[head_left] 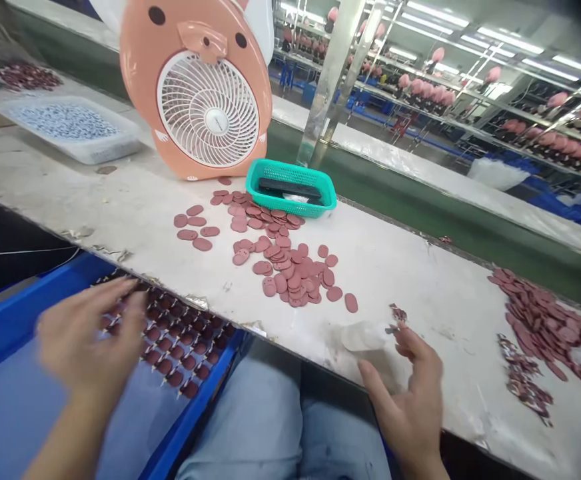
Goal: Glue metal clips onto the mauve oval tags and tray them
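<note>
My left hand point(88, 337) hovers over a blue tray point(15, 313) that holds rows of dark red oval pieces point(180, 340); its fingers are stretched out but blurred by motion. At the table's near edge my right hand point(410, 393) pinches a small dark piece point(397, 313) between fingertips, next to a small clear bottle point(363, 337) lying on the table. A heap of pink oval pieces point(280, 257) is spread over the middle of the white table point(135, 200).
A pink pig-shaped desk fan point(198, 87) stands at the back, with a teal basket point(290, 187) beside it. Another pile of pink ovals point(545, 320) and dark scraps point(523, 380) lies at right. A white tray of grey parts point(68, 127) sits far left. My knees are under the table.
</note>
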The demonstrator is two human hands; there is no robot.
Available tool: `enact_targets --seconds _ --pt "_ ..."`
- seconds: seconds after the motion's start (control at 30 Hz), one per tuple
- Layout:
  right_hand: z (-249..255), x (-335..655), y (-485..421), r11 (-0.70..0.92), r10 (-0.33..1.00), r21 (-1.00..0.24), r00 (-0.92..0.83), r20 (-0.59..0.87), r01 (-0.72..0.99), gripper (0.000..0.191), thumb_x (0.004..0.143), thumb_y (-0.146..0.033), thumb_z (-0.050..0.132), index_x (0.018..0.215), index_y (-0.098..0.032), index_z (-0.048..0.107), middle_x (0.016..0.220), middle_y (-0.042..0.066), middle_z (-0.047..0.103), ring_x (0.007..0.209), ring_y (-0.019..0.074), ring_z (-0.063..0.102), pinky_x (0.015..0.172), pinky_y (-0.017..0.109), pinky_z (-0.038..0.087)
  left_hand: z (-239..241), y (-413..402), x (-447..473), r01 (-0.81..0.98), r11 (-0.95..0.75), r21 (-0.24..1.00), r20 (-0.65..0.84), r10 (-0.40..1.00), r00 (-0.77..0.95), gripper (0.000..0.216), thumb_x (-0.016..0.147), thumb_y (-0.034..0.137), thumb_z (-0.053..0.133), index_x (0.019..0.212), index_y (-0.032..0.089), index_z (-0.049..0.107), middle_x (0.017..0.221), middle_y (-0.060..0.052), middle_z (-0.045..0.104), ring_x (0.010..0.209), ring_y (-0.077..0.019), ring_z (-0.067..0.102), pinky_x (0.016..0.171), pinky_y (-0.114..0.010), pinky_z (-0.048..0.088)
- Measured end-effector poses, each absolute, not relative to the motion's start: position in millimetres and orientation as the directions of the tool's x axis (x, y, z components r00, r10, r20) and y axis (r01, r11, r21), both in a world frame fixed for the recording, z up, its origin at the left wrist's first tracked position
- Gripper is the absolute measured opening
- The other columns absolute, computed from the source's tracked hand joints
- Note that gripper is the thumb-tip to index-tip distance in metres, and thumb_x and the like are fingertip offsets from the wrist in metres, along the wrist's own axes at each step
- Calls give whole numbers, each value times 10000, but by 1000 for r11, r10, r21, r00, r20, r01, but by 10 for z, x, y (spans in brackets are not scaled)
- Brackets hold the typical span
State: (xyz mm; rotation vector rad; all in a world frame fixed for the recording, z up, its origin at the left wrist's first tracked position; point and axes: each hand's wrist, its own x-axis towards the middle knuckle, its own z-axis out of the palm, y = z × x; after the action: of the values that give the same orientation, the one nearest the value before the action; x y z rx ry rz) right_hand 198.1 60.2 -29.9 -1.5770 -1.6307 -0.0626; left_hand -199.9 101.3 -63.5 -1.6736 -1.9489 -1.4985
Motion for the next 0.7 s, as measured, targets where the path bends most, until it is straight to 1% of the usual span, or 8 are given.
enact_targets --seconds 0.1,0.17,0.23,0.3,0.4,0.5,0.6,0.7 --pt "-313 1975 718 172 903 -508 71 424 844 580 896 -589 642 1285 -163 584 1160 171 650 1096 355 557 874 522 494 -337 1115 -1160 823 -397 406 691 723 8 293 872 334 718 1158 275 728 1172 -80 776 1106 -322 678 1037 -462 430" --pt "-303 1964 765 197 913 -537 45 405 821 435 927 -556 617 1131 -172 642 1008 131 680 962 307 605 797 459 526 -268 1155 -852 791 -465 397 584 793 173 439 857 416 739 1280 306 690 1259 -86 762 1171 -355 664 1134 -536 313" --pt "-287 1960 759 218 914 -557 32 404 801 357 956 -508 591 1082 -179 648 948 104 689 883 270 640 741 409 548 -312 1137 -751 764 -502 406 525 812 254 539 818 474 775 1325 320 670 1295 -100 748 1186 -375 661 1180 -588 200" --pt "-273 1941 696 259 908 -632 39 418 730 320 965 -453 588 1135 -184 629 1010 104 701 904 249 673 738 376 571 -417 1060 -773 740 -535 407 546 792 273 479 794 445 810 1253 343 716 1228 -86 781 1121 -350 701 1184 -580 204" --pt "-260 1831 546 304 924 -889 123 363 343 279 966 -422 569 1131 -198 593 943 66 687 764 189 676 613 298 581 -540 852 -821 707 -590 390 632 730 261 279 859 216 744 1078 384 782 1024 -26 840 926 -261 769 1132 -517 343" --pt "-239 1644 429 70 998 -995 4 69 -77 315 914 -466 642 1060 -196 573 762 -11 600 521 116 556 418 220 494 -521 553 -741 664 -651 368 716 654 244 374 848 79 709 1024 400 792 903 15 849 750 -193 780 1023 -426 483" --pt "-200 1469 362 -268 941 -941 -267 -210 -204 436 787 -466 797 1034 -200 556 732 -38 586 472 82 499 384 183 428 -410 232 -580 556 -712 430 742 629 231 507 761 87 824 1147 409 757 863 29 848 717 -199 786 949 -390 556" --pt "-159 1333 286 -445 869 -821 -394 -299 -358 527 716 -463 852 1031 -229 501 689 -59 579 462 71 482 382 151 354 -318 10 -412 388 -680 622 698 706 120 620 756 83 835 1247 440 707 914 15 848 754 -224 791 880 -396 600"
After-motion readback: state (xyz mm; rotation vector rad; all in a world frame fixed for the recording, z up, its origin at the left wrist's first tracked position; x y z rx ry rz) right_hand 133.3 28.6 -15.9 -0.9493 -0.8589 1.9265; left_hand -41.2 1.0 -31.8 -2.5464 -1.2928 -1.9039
